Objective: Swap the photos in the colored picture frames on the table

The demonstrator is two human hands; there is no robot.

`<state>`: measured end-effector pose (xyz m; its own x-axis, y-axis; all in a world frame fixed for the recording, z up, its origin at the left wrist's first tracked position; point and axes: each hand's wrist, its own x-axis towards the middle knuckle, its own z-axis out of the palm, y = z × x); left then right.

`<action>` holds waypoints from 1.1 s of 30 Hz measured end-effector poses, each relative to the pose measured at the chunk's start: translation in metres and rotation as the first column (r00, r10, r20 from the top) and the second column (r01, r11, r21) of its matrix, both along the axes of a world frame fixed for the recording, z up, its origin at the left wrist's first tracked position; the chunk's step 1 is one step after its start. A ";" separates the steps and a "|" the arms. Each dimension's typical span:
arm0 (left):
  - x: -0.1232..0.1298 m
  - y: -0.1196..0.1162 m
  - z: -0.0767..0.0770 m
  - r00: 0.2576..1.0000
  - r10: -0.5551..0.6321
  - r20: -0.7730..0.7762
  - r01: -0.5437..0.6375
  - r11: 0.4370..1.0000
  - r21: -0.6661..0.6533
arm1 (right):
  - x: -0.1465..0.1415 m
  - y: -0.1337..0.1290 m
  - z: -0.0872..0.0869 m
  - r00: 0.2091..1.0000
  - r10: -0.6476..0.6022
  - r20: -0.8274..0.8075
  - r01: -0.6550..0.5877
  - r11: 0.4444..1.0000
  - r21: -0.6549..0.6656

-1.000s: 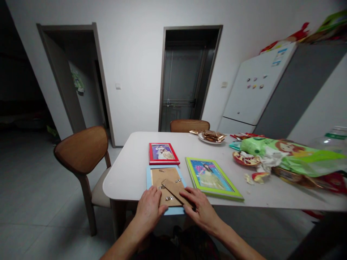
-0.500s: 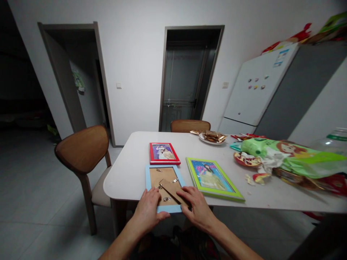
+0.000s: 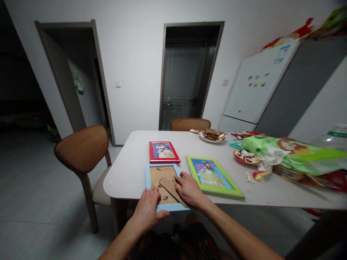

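A light blue picture frame (image 3: 148, 177) lies face down at the table's front edge, its brown backing board (image 3: 162, 172) showing. On the board are small metal clips (image 3: 167, 197) and a brown fold-out stand (image 3: 173, 191) that slants toward the lower right. My left hand (image 3: 148, 206) grips the frame's lower left corner, fingers over the side and thumb along the bottom edge. With fingers bent and slightly apart, my right hand (image 3: 189, 187) touches the board's right side by another clip, which it partly covers. It holds nothing that I can see.
Behind the blue frame lies a red picture frame (image 3: 164, 161), and to the right a green one (image 3: 238, 195), both photo side up. A plate of wrapped snacks (image 3: 213, 136), pomegranate pieces (image 3: 246, 157) and a green plastic bag (image 3: 303, 151) occupy the right side. A wooden chair (image 3: 84, 148) stands left.
My right hand has moved up from the frame's lower right corner to the clip on its right side. The left hand stays at the lower left corner.
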<state>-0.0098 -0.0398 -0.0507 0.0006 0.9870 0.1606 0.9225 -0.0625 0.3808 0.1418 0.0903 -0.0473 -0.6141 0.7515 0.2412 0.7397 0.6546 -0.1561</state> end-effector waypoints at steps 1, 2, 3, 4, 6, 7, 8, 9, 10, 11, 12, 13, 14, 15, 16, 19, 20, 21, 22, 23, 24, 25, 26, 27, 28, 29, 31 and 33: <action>0.000 0.000 0.000 1.000 0.003 -0.003 -0.003 1.000 0.001 | 0.000 0.001 0.000 1.000 0.007 -0.003 -0.007 1.000 -0.004; 0.000 -0.001 0.000 1.000 0.005 -0.005 -0.005 1.000 0.000 | 0.000 0.002 -0.001 1.000 0.015 -0.009 -0.015 1.000 -0.009; 0.000 -0.001 0.000 1.000 0.009 -0.005 -0.009 1.000 0.000 | 0.000 0.003 -0.001 0.999 0.025 -0.020 -0.025 1.000 -0.015; 0.001 -0.001 0.001 1.000 0.013 -0.002 -0.013 1.000 0.000 | 0.001 0.004 -0.003 0.999 0.037 -0.036 -0.038 0.999 -0.019; 0.002 -0.002 0.003 1.000 0.025 0.010 -0.025 1.000 0.002 | 0.002 0.005 -0.006 0.995 0.058 -0.083 -0.060 0.998 -0.021; 0.002 -0.002 0.003 0.999 0.032 0.017 -0.032 0.999 0.005 | 0.003 0.006 -0.008 0.992 0.065 -0.108 -0.067 0.998 -0.019; 0.003 -0.002 0.004 0.999 0.039 0.024 -0.039 0.999 0.008 | 0.004 0.006 -0.010 0.989 0.066 -0.129 -0.069 0.997 -0.016; 0.003 -0.002 0.004 0.999 0.044 0.030 -0.044 0.999 0.011 | 0.005 0.007 -0.011 0.987 0.067 -0.145 -0.069 0.998 -0.013; 0.003 -0.002 0.004 0.998 0.045 0.035 -0.046 0.999 0.013 | 0.006 0.007 -0.013 0.985 0.066 -0.157 -0.068 0.998 -0.011; 0.002 -0.002 0.004 0.998 0.044 0.039 -0.045 0.999 0.015 | 0.006 0.007 -0.013 0.984 0.064 -0.164 -0.066 0.998 -0.009; 0.002 -0.002 0.003 0.998 0.041 0.044 -0.042 0.999 0.019 | 0.007 0.007 -0.013 0.984 0.065 -0.166 -0.067 0.998 -0.009; 0.001 -0.002 0.002 0.998 0.038 0.048 -0.039 0.999 0.023 | 0.007 0.006 -0.012 0.984 0.065 -0.164 -0.068 0.998 -0.010; 0.001 -0.002 0.001 0.998 0.033 0.053 -0.035 0.999 0.030 | 0.007 0.005 -0.011 0.986 0.063 -0.156 -0.065 0.998 -0.009; 0.000 -0.002 0.000 0.998 0.027 0.057 -0.029 0.999 0.039 | 0.007 0.003 -0.009 0.988 0.058 -0.146 -0.059 0.998 -0.002; 0.000 -0.002 -0.002 0.998 0.021 0.061 -0.024 0.999 0.047 | 0.006 0.001 -0.007 0.989 0.053 -0.138 -0.051 0.999 0.014; -0.001 -0.002 -0.004 0.997 0.015 0.070 -0.019 0.998 0.060 | -0.002 -0.011 0.000 0.986 0.101 -0.136 -0.093 0.994 0.063; -0.002 -0.001 -0.005 0.997 0.019 0.074 -0.024 0.998 0.063 | -0.006 -0.016 0.001 0.980 0.145 -0.135 -0.138 0.989 0.063; -0.002 -0.001 -0.007 0.997 0.023 0.080 -0.028 0.997 0.068 | -0.010 -0.021 0.002 0.972 0.194 -0.131 -0.188 0.981 0.053; -0.002 0.000 -0.008 0.996 0.023 0.086 -0.029 0.997 0.077 | -0.015 -0.025 0.002 0.964 0.236 -0.124 -0.233 0.972 0.036; -0.003 0.000 -0.009 0.996 0.017 0.091 -0.025 0.996 0.090 | -0.019 -0.029 0.002 0.957 0.266 -0.117 -0.265 0.964 0.023; -0.003 0.000 -0.011 0.995 0.008 0.096 -0.018 0.994 0.104 | -0.022 -0.032 0.002 0.953 0.283 -0.111 -0.284 0.959 0.015; -0.004 0.000 -0.012 0.995 -0.002 0.099 -0.010 0.993 0.120 | -0.025 -0.034 0.002 0.950 0.295 -0.106 -0.295 0.955 0.014; -0.004 0.001 -0.014 0.995 -0.009 0.101 -0.005 0.991 0.136 | -0.027 -0.036 0.002 0.948 0.300 -0.104 -0.300 0.954 0.016; -0.005 0.001 -0.015 0.995 -0.015 0.103 -0.001 0.989 0.148 | -0.029 -0.036 0.003 0.947 0.304 -0.101 -0.304 0.952 0.018; -0.005 0.000 -0.015 0.994 -0.017 0.106 0.000 0.988 0.155 | -0.030 -0.037 0.004 0.947 0.307 -0.097 -0.307 0.952 0.018; -0.006 0.000 -0.015 0.994 -0.019 0.112 0.001 0.988 0.157 | -0.031 -0.037 0.005 0.947 0.309 -0.093 -0.308 0.951 0.016; -0.006 0.000 -0.015 0.992 -0.027 0.125 0.007 0.988 0.157 | -0.032 -0.038 0.008 0.949 0.303 -0.085 -0.303 0.953 0.010; -0.006 -0.001 -0.013 0.989 -0.035 0.141 0.011 0.985 0.170 | -0.034 -0.040 0.010 0.954 0.290 -0.072 -0.291 0.957 0.005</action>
